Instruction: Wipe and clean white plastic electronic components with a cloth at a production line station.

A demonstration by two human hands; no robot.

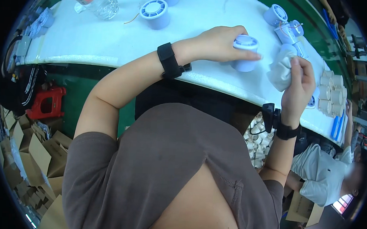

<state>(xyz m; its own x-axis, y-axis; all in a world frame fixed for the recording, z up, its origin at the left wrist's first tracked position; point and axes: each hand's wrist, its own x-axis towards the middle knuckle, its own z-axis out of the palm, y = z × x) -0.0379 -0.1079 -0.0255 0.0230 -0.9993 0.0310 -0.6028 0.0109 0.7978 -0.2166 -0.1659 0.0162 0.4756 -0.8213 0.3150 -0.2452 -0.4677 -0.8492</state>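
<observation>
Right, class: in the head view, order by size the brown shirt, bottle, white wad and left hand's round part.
Brown shirt
Clear bottle (partly cropped)
White wad and round part: too close to rank

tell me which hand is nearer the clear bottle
Left. The left hand is right of the bottle, gripping a round plastic part; the right hand, pinching a white wad, is farther right.

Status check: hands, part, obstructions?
Left hand around white fan unit, unit on table. Right hand pinching crumpled white cloth. More fan parts just beyond cloth.
</observation>
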